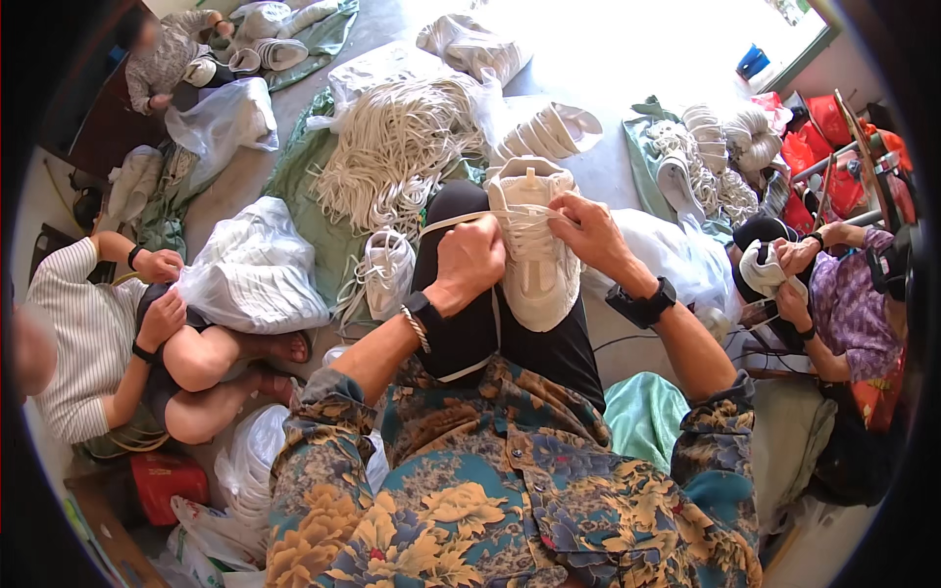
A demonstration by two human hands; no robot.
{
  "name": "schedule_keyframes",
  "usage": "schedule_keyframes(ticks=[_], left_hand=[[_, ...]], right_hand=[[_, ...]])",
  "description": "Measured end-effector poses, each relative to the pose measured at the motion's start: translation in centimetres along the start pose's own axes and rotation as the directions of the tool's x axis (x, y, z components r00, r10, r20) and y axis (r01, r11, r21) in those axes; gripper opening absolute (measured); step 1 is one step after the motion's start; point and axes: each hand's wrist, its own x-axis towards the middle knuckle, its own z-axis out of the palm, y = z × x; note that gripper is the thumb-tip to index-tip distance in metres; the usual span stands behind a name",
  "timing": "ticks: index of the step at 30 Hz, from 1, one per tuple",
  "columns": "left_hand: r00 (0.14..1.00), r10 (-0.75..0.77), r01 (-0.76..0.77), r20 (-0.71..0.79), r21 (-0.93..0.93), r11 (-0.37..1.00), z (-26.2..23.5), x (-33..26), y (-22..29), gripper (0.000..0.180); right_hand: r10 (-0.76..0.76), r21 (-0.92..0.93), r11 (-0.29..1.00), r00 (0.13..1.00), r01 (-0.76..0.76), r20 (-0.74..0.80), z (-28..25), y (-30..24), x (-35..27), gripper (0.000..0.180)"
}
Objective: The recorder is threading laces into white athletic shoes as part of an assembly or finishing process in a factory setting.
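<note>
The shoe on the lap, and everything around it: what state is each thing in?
Shoe: white, resting on the knee, partly laced.
Lace: pulled taut between both hands.
Left hand: closed on the lace.
Right hand: pinching the lace at the shoe.
Lace pile: loose, tangled.
Second shoe: on the floor, lace trailing.

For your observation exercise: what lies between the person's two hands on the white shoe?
In the head view, a white lace stretches from the left hand across the white shoe to the right hand.
</note>
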Motion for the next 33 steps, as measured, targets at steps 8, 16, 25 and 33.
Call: schedule_keyframes(ticks=[8,16,25,33], left_hand=[[0.812,-0.300,0.542,0.501,-0.454,0.708,-3.7,1.8,-1.5,0.022],[0.832,-0.454,0.533,0.318,-0.683,0.499,-6.5,0.1,-6.6,0.015],[0.668,-0.091,0.698,0.738,-0.664,-0.267,-3.1,0.0,-2.4,0.026],[0.797,-0.252,0.408,0.549,-0.797,-0.446,-3.0,-0.2,-6.3,0.020]], right_hand=[[-0.111,0.017,0.994,0.986,0.110,0.128,-1.0,-0.1,0.6,0.024],[-0.099,0.137,0.987,0.991,0.086,0.092,-1.1,1.9,0.6,0.025],[0.353,0.873,0.487,0.908,0.027,-0.225,-17.2,5.7,-2.0,0.031],[0.636,0.830,0.457,0.536,0.320,-0.556,-33.2,14.2,-16.5,0.014]])
